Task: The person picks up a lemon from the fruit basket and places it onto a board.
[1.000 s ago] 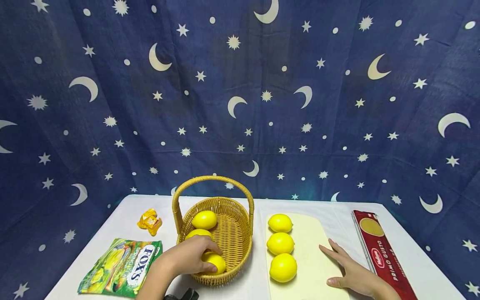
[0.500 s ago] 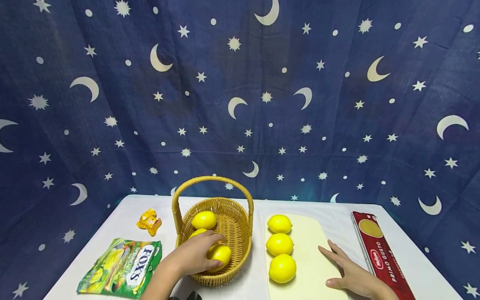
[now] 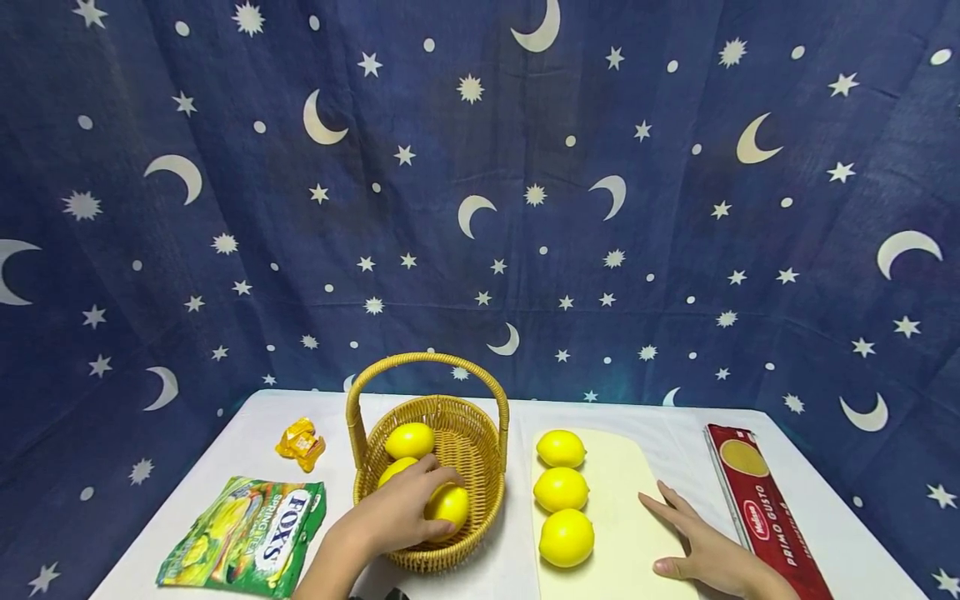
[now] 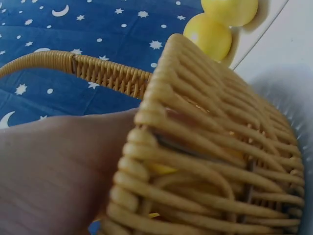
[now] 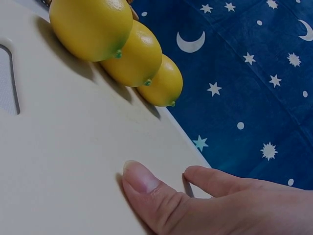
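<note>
Inside the wicker basket (image 3: pixel 480 467), my left hand (image 3: pixel 401 510) holds a lemon (image 3: pixel 452 510) between thumb and fingers. Two more lemons lie behind it, one at the back (image 3: pixel 410 440) and one partly hidden by the hand (image 3: pixel 395 468). In the left wrist view the basket's woven side (image 4: pixel 210 142) covers most of the fingers. My right hand (image 3: pixel 705 546) rests on the right edge of a cream cutting board (image 3: pixel 618 517), fingers spread. Along the board's left side three lemons stand in a row: far (image 3: pixel 561 448), middle (image 3: pixel 561 489) and near (image 3: pixel 566 537).
Left of the basket lie a green Fox's bag (image 3: pixel 247 537) and some orange wrapped sweets (image 3: pixel 302 443). A long red Primo Gusto packet (image 3: pixel 761 500) is at the right. The basket's tall handle (image 3: pixel 427 358) arches over it. A blue starry curtain (image 3: pixel 480 208) hangs behind the table.
My left hand has shifted slightly to the right inside the basket, and the lemon in its grasp has moved right and a little back with it. The right hand stays in place.
</note>
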The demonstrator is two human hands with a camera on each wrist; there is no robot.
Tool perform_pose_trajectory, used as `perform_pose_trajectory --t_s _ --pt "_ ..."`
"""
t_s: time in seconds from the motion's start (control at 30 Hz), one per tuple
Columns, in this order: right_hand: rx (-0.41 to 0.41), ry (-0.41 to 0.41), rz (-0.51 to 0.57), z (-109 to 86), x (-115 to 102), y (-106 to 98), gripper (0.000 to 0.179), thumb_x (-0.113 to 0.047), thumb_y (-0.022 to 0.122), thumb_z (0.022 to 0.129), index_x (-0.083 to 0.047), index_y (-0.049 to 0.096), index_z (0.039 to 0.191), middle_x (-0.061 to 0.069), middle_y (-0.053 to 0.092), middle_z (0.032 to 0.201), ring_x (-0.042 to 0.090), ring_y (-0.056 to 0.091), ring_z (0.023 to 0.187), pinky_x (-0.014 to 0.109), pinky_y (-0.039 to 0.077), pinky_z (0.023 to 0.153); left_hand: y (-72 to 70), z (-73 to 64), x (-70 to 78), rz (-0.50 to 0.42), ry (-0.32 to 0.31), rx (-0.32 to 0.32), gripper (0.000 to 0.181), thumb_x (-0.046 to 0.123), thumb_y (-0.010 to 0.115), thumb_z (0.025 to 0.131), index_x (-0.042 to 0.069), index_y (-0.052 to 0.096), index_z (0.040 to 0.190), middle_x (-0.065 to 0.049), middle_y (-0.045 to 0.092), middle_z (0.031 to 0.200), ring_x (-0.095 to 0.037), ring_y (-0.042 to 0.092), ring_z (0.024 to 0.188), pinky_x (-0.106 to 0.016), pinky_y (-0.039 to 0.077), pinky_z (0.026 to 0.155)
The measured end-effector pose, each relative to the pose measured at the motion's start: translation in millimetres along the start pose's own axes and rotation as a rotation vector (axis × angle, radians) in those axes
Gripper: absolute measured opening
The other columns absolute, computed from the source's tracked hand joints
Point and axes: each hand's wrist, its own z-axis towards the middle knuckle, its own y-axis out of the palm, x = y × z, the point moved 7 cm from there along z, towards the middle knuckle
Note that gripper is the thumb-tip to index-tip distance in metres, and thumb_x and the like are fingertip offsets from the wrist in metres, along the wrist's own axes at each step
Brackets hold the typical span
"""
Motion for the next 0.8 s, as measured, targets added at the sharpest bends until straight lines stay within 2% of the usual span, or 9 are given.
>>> perform_pose_trajectory --t_s 0.17,0.33,0.4,0.57,0.8 --pt "-0.009 0.024 -0.005 -1.0 -0.2 -0.3 0.092 -0.042 0.075 0.075 -0.010 0.030 0.149 0.031 0.005 0.153 0.057 0.018 0.131 0.078 0.013 0.097 -1.5 0.4 -3.3 -0.008 0.005 0.017 0.042 0.032 0.075 0.079 0.023 0.053 0.114 0.010 0.054 0.101 -0.006 0.051 0.085 -0.028 0.048 0.079" --pt "-0.006 0.041 -0.011 -0.5 0.4 0.0 0.094 -0.043 0.075 0.074 -0.010 0.030 0.149 0.032 0.005 0.153 0.057 0.020 0.130 0.078 0.016 0.097 -0.6 1.3 -1.4 0.009 0.000 0.025 0.053 0.034 0.074 0.080 0.029 0.052 0.127 0.002 0.054 0.115 -0.012 0.054 0.091 -0.035 0.050 0.085" --pt "-0.003 0.042 -0.014 -0.6 0.8 0.1 0.094 -0.043 0.075 0.073 -0.010 0.030 0.149 0.032 0.005 0.153 0.057 0.020 0.130 0.077 0.016 0.097 -0.6 2.1 0.5 0.011 0.006 0.032 0.052 0.033 0.073 0.081 0.031 0.053 0.128 0.001 0.053 0.118 -0.013 0.055 0.092 -0.036 0.051 0.086" --pt "0.000 0.028 -0.012 -1.3 0.0 0.1 0.093 -0.042 0.075 0.073 -0.010 0.031 0.148 0.032 0.005 0.153 0.057 0.019 0.131 0.077 0.014 0.098 -1.9 5.3 -0.5 0.019 0.015 0.086 0.041 0.030 0.073 0.082 0.026 0.058 0.120 0.007 0.053 0.110 -0.010 0.054 0.088 -0.034 0.052 0.083" --pt "-0.007 -0.003 -0.003 -2.4 -1.5 -0.3 0.091 -0.040 0.074 0.076 -0.008 0.030 0.148 0.033 0.004 0.152 0.058 0.016 0.131 0.078 0.011 0.096 -0.3 5.7 -5.4 0.009 -0.002 0.104 0.043 0.028 0.074 0.082 0.024 0.053 0.119 0.007 0.053 0.109 -0.010 0.055 0.089 -0.035 0.052 0.083"
